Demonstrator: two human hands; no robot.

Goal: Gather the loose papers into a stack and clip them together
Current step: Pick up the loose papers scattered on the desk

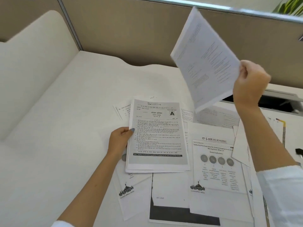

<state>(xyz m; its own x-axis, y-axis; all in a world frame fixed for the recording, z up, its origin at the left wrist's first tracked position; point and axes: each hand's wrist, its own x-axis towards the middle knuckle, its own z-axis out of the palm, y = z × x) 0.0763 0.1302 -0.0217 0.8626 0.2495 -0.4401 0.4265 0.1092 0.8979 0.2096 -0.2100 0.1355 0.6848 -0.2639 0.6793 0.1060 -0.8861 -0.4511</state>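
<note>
My left hand grips the left edge of a small stack of printed papers, its top sheet marked with a boxed letter A. My right hand holds one printed sheet raised in the air, tilted, above the desk's right side. Several loose sheets lie spread on the white desk: an academy page with round icons, a sheet with a dark band and a logo page. A small black object, perhaps a binder clip, lies at the far right edge.
Beige partition walls close the desk at the back and left. A dark cable slot is set in the desk behind my right hand. A yellow-tipped strip lies at the right. Green plant leaves show at the top right.
</note>
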